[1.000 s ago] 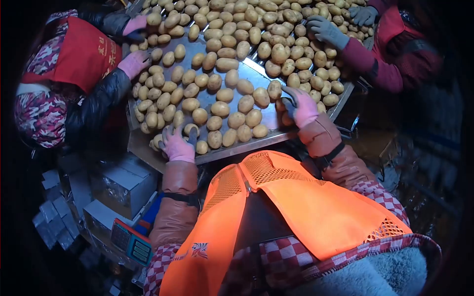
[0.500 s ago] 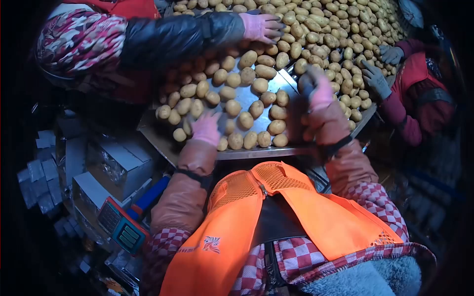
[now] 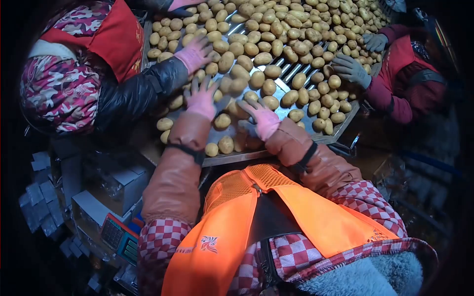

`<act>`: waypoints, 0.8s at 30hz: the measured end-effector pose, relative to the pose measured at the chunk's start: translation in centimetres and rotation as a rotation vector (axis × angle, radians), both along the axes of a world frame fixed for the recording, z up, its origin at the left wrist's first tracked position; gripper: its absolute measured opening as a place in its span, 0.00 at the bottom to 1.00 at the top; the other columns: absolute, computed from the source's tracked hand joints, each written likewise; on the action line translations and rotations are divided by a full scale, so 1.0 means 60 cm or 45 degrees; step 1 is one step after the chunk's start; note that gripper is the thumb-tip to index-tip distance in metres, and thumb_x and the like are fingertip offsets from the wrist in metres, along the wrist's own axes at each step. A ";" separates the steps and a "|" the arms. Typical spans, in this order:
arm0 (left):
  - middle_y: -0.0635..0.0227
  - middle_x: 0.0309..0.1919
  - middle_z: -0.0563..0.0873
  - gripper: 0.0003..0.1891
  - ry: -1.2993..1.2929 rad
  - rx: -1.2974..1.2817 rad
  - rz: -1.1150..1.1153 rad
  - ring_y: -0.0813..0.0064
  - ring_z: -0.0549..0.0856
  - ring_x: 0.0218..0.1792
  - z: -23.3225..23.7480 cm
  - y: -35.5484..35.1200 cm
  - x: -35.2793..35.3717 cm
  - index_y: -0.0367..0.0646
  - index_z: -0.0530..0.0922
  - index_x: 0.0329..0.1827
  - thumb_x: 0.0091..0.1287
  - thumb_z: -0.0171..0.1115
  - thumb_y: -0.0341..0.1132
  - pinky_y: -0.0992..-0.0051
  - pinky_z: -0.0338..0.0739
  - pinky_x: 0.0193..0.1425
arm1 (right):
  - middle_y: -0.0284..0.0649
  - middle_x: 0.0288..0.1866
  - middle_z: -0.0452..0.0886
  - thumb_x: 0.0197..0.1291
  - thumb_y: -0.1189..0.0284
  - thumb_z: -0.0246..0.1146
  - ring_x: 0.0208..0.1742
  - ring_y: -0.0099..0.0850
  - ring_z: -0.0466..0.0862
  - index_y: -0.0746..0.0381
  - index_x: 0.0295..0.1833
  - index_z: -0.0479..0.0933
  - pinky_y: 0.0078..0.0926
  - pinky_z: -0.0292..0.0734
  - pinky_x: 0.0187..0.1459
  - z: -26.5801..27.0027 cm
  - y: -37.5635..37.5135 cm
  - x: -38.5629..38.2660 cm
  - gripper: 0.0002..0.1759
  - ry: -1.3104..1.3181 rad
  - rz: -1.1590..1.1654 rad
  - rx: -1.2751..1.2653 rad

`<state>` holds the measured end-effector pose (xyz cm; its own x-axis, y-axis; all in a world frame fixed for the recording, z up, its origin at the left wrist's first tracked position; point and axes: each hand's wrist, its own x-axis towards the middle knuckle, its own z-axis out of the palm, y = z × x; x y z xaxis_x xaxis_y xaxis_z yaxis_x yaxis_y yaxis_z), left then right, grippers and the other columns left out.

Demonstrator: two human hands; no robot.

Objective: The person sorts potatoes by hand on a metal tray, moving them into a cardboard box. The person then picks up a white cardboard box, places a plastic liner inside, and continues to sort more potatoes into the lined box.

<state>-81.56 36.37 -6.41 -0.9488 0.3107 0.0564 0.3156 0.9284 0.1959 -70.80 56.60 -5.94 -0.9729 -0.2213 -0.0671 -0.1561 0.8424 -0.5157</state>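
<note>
Both of my hands wear pink gloves with grey fingers and are over a metal sorting table [image 3: 217, 135] covered in potatoes [image 3: 294, 19]. My left hand [image 3: 202, 101] has its fingers spread, pointing away from me, among potatoes on the left half. My right hand [image 3: 262, 119] lies to its right, fingers stretched toward the left, beside a potato [image 3: 270, 102]. Neither hand grips anything visible. Between them, a few potatoes are blurred. One potato [image 3: 222, 121] rests just below my left hand, and another [image 3: 225, 144] sits by the near edge.
At left, a co-worker's gloved hand [image 3: 195, 53] reaches over potatoes close to my left hand. A co-worker on the right has grey-gloved hands [image 3: 351, 70] at the table's side. Slatted bars [image 3: 291, 69] show mid-table. Cartons [image 3: 118, 163] and a digital scale [image 3: 119, 239] stand lower left.
My right hand has swept left and nearer to me, toward my left hand, which has moved slightly forward. Potatoes have shifted across the metal. The left co-worker's hand has drawn back to the left.
</note>
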 end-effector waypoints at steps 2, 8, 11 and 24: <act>0.60 0.71 0.71 0.27 -0.052 0.126 -0.055 0.49 0.67 0.72 -0.002 -0.063 0.046 0.58 0.79 0.65 0.61 0.69 0.49 0.52 0.66 0.72 | 0.48 0.50 0.84 0.66 0.62 0.65 0.49 0.43 0.85 0.51 0.66 0.77 0.39 0.81 0.49 0.068 0.036 -0.023 0.24 -0.531 -0.277 -0.456; 0.65 0.69 0.72 0.27 -0.113 0.099 0.580 0.55 0.65 0.73 -0.031 -0.127 0.158 0.63 0.77 0.67 0.64 0.65 0.53 0.50 0.57 0.76 | 0.52 0.47 0.85 0.61 0.65 0.64 0.48 0.53 0.85 0.59 0.52 0.79 0.45 0.81 0.49 0.032 0.057 -0.189 0.16 -0.109 -0.160 0.004; 0.66 0.71 0.70 0.26 0.029 0.140 0.336 0.56 0.62 0.76 -0.007 -0.065 0.209 0.65 0.76 0.67 0.65 0.64 0.53 0.50 0.51 0.80 | 0.56 0.46 0.84 0.60 0.63 0.65 0.50 0.55 0.84 0.65 0.59 0.71 0.47 0.80 0.52 0.034 -0.010 -0.211 0.26 -0.132 -0.068 0.210; 0.68 0.64 0.76 0.29 -0.163 0.013 0.498 0.60 0.71 0.70 -0.021 -0.102 0.081 0.65 0.77 0.64 0.57 0.72 0.50 0.46 0.55 0.76 | 0.48 0.69 0.73 0.58 0.53 0.66 0.71 0.54 0.69 0.51 0.71 0.70 0.64 0.63 0.66 0.029 0.209 -0.027 0.35 0.539 -0.768 0.326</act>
<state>-76.71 30.25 -7.65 -0.9949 -0.0746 -0.0684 -0.0880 0.9715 0.2202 -72.43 69.13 -4.20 -0.8743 0.3265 0.3593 0.2268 0.9290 -0.2923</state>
